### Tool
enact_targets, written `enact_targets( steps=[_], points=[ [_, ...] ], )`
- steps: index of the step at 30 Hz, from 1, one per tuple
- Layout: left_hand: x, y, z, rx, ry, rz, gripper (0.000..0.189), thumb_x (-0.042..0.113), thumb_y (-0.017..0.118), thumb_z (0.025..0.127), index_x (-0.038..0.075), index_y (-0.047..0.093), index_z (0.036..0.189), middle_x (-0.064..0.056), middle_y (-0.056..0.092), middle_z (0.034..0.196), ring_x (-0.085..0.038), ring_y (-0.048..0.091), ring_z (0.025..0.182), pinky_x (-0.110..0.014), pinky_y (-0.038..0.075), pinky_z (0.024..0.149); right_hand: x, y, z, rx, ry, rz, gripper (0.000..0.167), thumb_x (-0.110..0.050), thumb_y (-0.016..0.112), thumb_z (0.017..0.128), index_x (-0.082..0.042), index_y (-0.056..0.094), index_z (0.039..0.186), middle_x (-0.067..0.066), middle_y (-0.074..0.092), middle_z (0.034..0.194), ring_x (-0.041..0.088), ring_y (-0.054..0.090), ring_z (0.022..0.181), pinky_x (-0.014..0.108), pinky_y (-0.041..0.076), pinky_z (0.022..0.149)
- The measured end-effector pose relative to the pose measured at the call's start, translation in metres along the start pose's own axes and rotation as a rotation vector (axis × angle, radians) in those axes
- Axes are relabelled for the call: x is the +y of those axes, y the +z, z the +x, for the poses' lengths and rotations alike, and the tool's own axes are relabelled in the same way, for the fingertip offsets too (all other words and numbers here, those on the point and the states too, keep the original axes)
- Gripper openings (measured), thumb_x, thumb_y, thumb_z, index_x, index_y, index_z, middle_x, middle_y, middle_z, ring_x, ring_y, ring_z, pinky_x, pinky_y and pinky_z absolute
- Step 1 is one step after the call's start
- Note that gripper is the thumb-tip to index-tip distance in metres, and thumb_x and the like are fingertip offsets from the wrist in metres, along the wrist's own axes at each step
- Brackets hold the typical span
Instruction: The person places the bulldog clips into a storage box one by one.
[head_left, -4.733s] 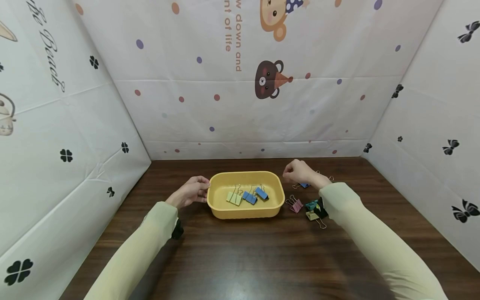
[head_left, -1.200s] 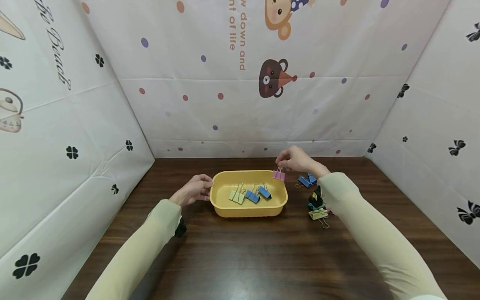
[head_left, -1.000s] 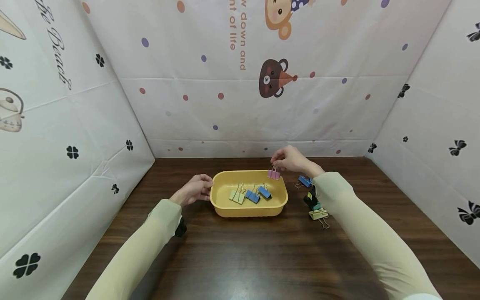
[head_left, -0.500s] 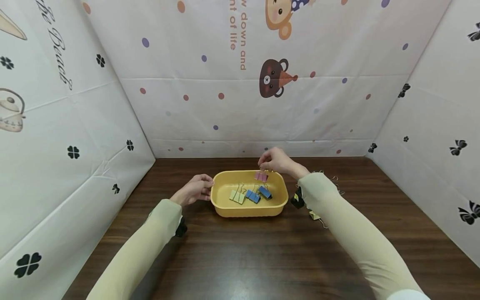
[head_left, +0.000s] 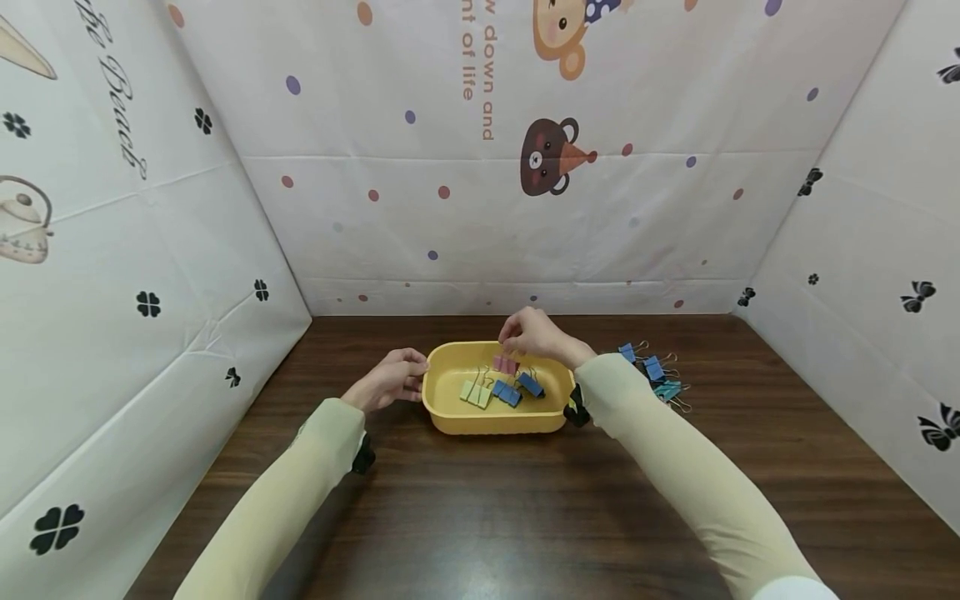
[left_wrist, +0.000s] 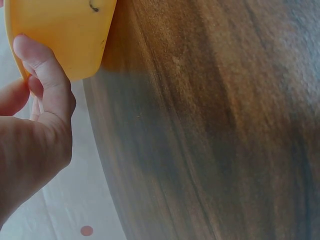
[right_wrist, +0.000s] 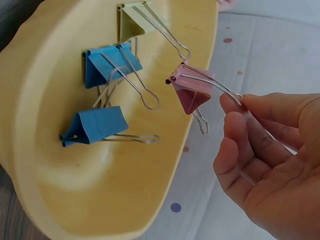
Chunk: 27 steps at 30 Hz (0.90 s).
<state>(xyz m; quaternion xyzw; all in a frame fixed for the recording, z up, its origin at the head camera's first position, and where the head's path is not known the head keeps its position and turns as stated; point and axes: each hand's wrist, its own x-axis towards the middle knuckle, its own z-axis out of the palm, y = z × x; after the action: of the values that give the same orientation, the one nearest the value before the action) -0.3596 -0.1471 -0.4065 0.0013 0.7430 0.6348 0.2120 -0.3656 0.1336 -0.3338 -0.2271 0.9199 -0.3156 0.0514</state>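
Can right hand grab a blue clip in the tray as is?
Probably not: the right hand pinches the pink binder clip, though the way to the blue binder clips in the yellow tray looks open.

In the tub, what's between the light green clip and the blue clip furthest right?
Another blue clip lies in the tub between the light green clip and the rightmost blue clip. The head view shows it; so does the right wrist view.

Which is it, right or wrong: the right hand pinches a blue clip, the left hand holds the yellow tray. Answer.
Wrong colour: the right wrist view shows the right hand pinching a pink clip; the left hand holds the yellow tray.
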Motion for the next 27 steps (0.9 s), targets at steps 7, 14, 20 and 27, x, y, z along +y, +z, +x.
enact_targets(
  steps=[7,14,20,27],
  points=[
    [0.000,0.000,0.001,0.009,-0.003,0.004,0.024,0.012,0.047,0.102,-0.002,0.043,0.121,-0.012,0.054,0.094,-0.015,0.057,0.064,-0.028,0.055,0.059,-0.003,0.010,0.002,-0.008,-0.022,-0.036,0.011,-0.003,0.063,0.089,-0.002,0.072,0.096,0.013,0.073,0.093,0.026,0.068,0.076,0.028,0.056,0.064],
    [0.000,0.001,0.001,0.014,-0.016,-0.001,0.020,0.012,0.047,0.102,0.000,0.045,0.117,-0.011,0.054,0.093,-0.016,0.057,0.064,-0.028,0.055,0.059,-0.006,0.015,0.002,-0.018,-0.037,-0.029,0.010,-0.001,0.065,0.088,-0.001,0.072,0.095,0.014,0.073,0.091,0.025,0.070,0.077,0.026,0.056,0.063],
    [0.002,0.002,0.002,0.026,-0.030,0.003,0.018,0.012,0.047,0.101,0.002,0.045,0.116,-0.013,0.054,0.096,-0.015,0.057,0.064,-0.028,0.055,0.059,-0.005,0.010,0.000,-0.017,-0.033,-0.038,0.010,-0.005,0.064,0.090,-0.005,0.072,0.096,0.011,0.073,0.091,0.029,0.068,0.077,0.027,0.054,0.063],
    [0.002,0.002,0.000,0.025,-0.027,0.005,0.020,0.012,0.047,0.101,0.000,0.045,0.117,-0.012,0.054,0.092,-0.015,0.057,0.063,-0.028,0.055,0.058,0.002,-0.005,-0.009,0.003,-0.007,-0.008,0.012,-0.008,0.060,0.093,-0.004,0.071,0.097,0.013,0.072,0.093,0.032,0.068,0.082,0.035,0.057,0.069]
  ],
)
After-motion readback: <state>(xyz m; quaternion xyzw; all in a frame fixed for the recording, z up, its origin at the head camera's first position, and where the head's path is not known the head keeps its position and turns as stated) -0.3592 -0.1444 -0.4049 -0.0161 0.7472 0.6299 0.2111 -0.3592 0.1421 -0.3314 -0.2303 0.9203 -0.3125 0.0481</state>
